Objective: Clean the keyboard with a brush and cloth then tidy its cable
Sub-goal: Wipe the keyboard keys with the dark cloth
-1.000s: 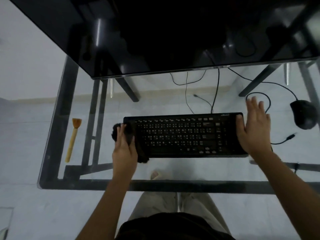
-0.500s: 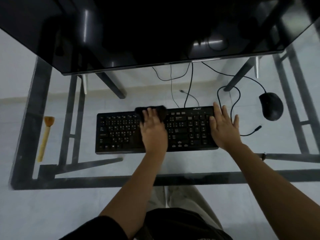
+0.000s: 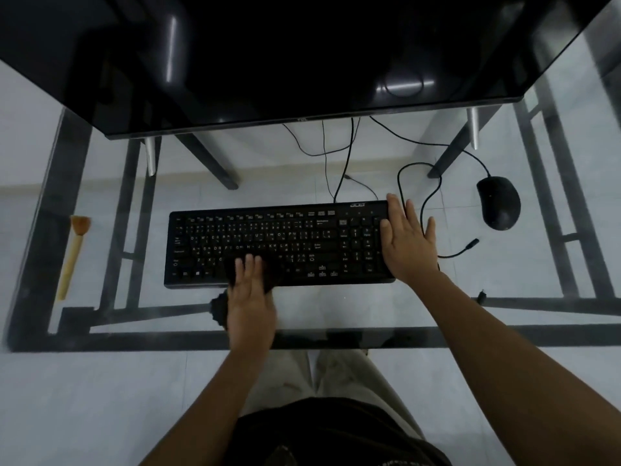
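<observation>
wiping under way: left hand (image 3: 250, 297), fingers flat, presses the cloth (image 3: 220, 307) onto the keyboard (image 3: 279, 243) at its near edge; right hand (image 3: 408, 243), spread open, pins the right end. tidying the cable (image 3: 343, 176) looks next.

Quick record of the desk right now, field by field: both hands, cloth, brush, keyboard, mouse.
left hand: flat, pressing the cloth onto the keyboard's front rows
right hand: flat on the keyboard's right end
cloth: dark, under the left hand, partly trailing off the front edge onto the glass desk
keyboard: black, centred before the monitor
brush: lying at the desk's left side, untouched
mouse: right of the keyboard, untouched
</observation>
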